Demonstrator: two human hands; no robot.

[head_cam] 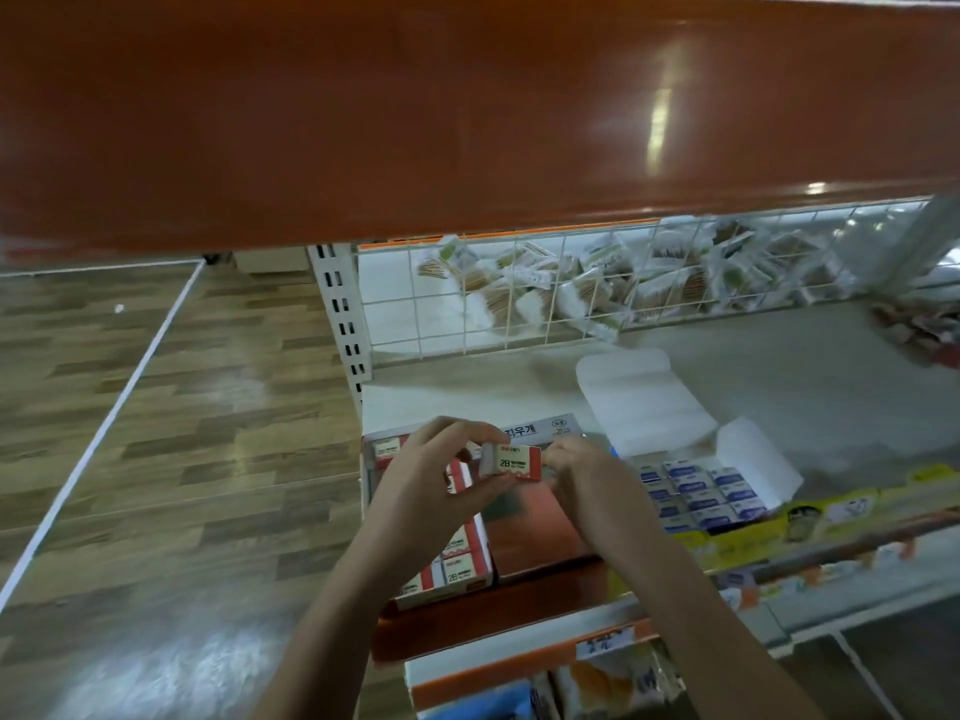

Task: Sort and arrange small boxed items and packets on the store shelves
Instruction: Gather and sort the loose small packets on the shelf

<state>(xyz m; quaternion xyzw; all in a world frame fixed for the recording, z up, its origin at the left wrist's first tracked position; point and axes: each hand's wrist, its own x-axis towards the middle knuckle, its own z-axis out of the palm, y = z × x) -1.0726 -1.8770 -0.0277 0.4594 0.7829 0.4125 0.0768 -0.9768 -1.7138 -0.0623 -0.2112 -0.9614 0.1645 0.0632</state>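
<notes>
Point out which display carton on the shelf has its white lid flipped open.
The carton of blue-labelled erasers on the right: its white lid folds back toward the wire divider. The red 2B carton on the left shows no raised lid.

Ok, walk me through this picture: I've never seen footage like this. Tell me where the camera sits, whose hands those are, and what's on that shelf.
There is no machine here. The one picture comes from a wide-angle camera worn on a person's head, looking forward and down, so the two bare arms reaching in from the bottom are that person's own.

The left hand and the right hand together hold a small white and red eraser box marked 2B, gripped at both ends above the shelf.

Under the left hand sits an open carton of red 2B boxes. To the right is an open white carton of blue-labelled boxes, its lid flaps folded back. Behind a wire grid lies a heap of clear packets with wooden sticks inside. The orange band across the top is the shelf above; the wood-patterned floor shows on the left.
</notes>
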